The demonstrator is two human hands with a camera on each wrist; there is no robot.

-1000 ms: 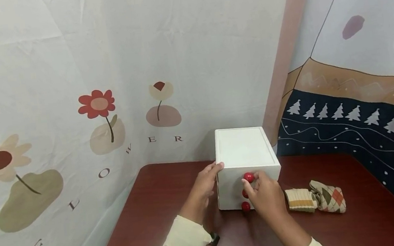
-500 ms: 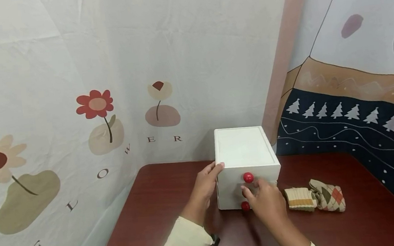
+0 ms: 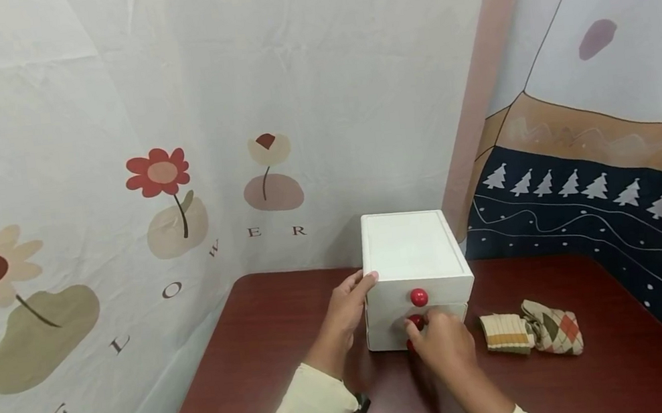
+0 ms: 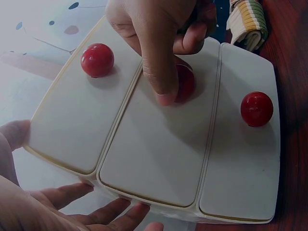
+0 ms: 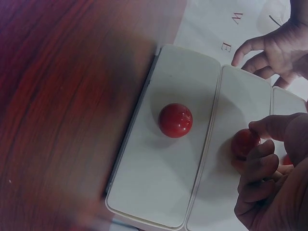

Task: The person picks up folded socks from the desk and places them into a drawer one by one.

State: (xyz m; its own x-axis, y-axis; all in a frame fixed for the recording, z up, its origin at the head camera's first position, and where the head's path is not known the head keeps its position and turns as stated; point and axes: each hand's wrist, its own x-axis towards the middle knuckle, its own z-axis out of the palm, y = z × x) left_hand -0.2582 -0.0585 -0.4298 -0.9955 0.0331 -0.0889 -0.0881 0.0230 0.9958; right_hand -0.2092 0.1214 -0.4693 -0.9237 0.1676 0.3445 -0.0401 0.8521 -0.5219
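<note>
Pale cloth (image 3: 326,99) printed with flowers covers the left and centre of the head view, and dark cloth (image 3: 552,234) with white trees hangs at the far right. Below them, a red-brown counter (image 3: 278,333) fills the lower middle and lower right of the frame.

Just right of centre, toward the counter's far edge, stands the white box (image 3: 410,245), upright, its front toward the person. Its three stacked drawers look closed, their fronts about flush, the middle drawer (image 4: 154,144) included.

At the box's left side, the left hand (image 3: 342,309) rests with thumb at the top front corner and fingers spread along the side wall, bracing rather than clenched. From the lower right, the right hand (image 3: 447,346) has its thumb and fingers closed around the middle knob (image 4: 186,84).

Right of the box, apart from it, lies a patterned bundle (image 3: 532,331), touched by neither hand.

Smallest are the red top knob (image 3: 419,297) and bottom knob (image 4: 256,109), both ungripped.

The step in hand seems to be taking hold of the middle drawer; opening it would call for a straight pull toward the person, the left hand keeping the box from sliding.
</note>
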